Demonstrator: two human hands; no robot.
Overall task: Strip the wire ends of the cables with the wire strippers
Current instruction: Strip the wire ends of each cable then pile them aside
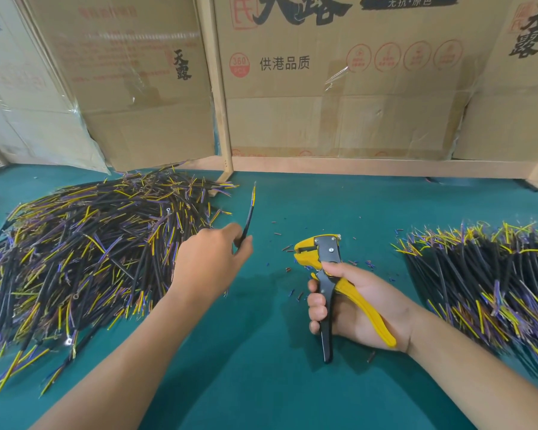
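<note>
1. Head view: the left hand point(210, 259) pinches one black cable point(248, 219), its stripped end pointing to 12 o'clock.
2. The right hand point(354, 308) grips the yellow wire strippers point(325, 262) at 4 o'clock of that cable.
3. Cable piles lie at 9 o'clock point(84, 243) and 3 o'clock point(491, 274) on the green table point(339, 200).

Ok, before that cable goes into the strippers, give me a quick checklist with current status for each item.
1. Single cable pinched in the left hand: ok.
2. Cable's far end free, its thin inner wires showing: ok.
3. Wire strippers gripped in the right hand: ok.
4. Stripper head pointing toward the cable: ok, though apart from it.
5. Jaws open enough to take the wires: cannot tell.
6. Cable end already stripped: cannot tell, too small.
</note>
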